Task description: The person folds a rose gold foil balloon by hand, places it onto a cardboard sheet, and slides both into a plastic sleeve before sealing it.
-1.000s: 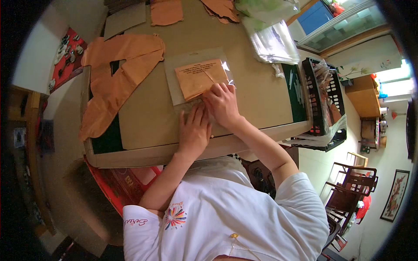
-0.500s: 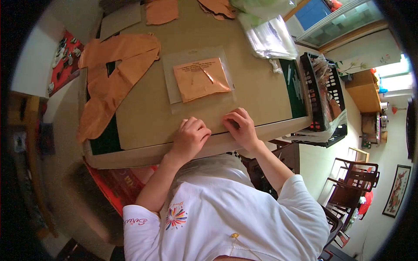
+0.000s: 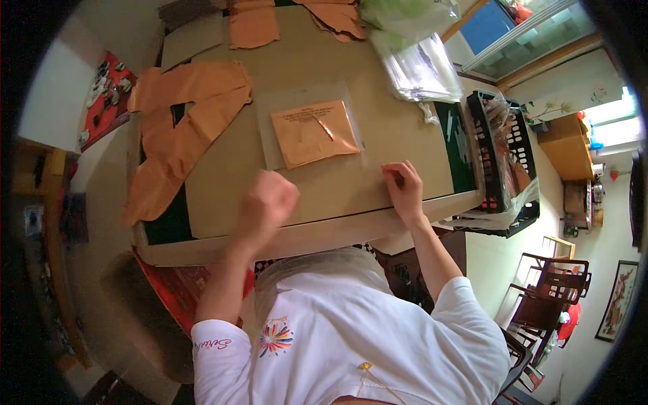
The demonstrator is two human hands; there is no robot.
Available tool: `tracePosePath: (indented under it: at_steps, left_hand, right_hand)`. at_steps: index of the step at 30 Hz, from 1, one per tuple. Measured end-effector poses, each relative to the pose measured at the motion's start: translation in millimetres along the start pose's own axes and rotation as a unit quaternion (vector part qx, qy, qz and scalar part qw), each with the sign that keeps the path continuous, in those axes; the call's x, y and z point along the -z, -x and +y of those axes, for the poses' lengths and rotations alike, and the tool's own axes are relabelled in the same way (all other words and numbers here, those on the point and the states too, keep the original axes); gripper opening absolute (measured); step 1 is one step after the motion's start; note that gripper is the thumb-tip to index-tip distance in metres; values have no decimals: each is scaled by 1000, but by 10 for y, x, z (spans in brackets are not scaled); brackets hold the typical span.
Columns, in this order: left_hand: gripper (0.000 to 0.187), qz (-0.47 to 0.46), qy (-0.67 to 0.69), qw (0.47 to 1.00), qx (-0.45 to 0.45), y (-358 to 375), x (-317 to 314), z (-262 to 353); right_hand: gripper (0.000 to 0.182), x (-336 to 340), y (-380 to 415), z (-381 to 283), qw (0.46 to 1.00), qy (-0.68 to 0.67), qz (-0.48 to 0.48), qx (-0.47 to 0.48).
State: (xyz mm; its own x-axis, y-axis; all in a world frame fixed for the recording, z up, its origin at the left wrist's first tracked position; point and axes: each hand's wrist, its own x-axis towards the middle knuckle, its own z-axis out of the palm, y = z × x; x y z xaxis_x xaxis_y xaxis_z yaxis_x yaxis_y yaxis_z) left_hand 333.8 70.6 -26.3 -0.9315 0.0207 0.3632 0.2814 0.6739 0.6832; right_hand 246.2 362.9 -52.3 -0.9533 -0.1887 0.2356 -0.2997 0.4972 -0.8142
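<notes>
A folded copper-coloured packet point(image 3: 317, 135) with printed text lies inside a clear plastic bag point(image 3: 268, 143) on the cardboard-covered table. My left hand point(image 3: 272, 199) is blurred by motion, just below the bag's lower left corner over the table's near side; its fingers are smeared. To the right of the bag's lower corner, my right hand point(image 3: 405, 189) is closed, thumb and fingers curled together low over the cardboard. I cannot tell what, if anything, those fingers hold.
A copper-coloured foil balloon point(image 3: 179, 135) lies flat on the left. Further foil pieces point(image 3: 254, 27) are at the far edge. A stack of clear bags point(image 3: 425, 71) is at the far right, and a black crate point(image 3: 480, 148) stands beside the table's right edge.
My hands have moved apart: the left went left and blurred, the right shifted right. The packet and bag keep their place on the table.
</notes>
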Motion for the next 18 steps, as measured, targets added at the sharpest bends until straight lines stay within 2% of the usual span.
tracePosePath:
  at_steps: [1,2,3,4,5,7,9,10,12,14,15,18]
  left_hand:
    - [7,43,-3,994,104,-91,329,-34]
    - [5,100,-37,983,146,-151,689,-199]
    - [4,174,-51,971,158,-162,1008,-551]
    - [9,238,-155,945,164,-161,1414,-932]
    - [12,250,-217,922,200,-172,1835,-1319]
    - [19,253,-380,844,281,-270,2408,-1525]
    - [25,209,-441,819,304,-51,2952,-2343]
    - [27,222,-565,752,256,104,2937,-2592]
    - [29,133,-711,650,233,472,3078,-2904]
    - [33,50,-614,708,345,417,3077,-2903]
    - [36,53,-476,770,422,247,3115,-2768]
    - [31,127,-400,859,293,-123,2651,-2301]
  right_hand:
    - [10,-6,2,31,1000,-5,3,8]
    - [10,-26,7,49,1000,-14,5,17]
    - [11,-31,6,38,1000,-16,3,13]
    - [11,-16,-3,12,1000,-18,2,10]
    - [11,-15,-4,-2,1000,-19,0,8]
    - [11,-9,-5,11,1000,-15,-3,9]
    - [11,-3,-20,10,1000,-8,-4,9]
    - [10,13,-24,14,1000,-5,-4,8]
    - [10,65,-18,22,1000,-4,1,1]
    - [9,167,-67,46,1000,-4,21,-9]
    - [9,234,-114,96,999,15,46,-6]
    - [11,424,-365,383,990,81,117,3]
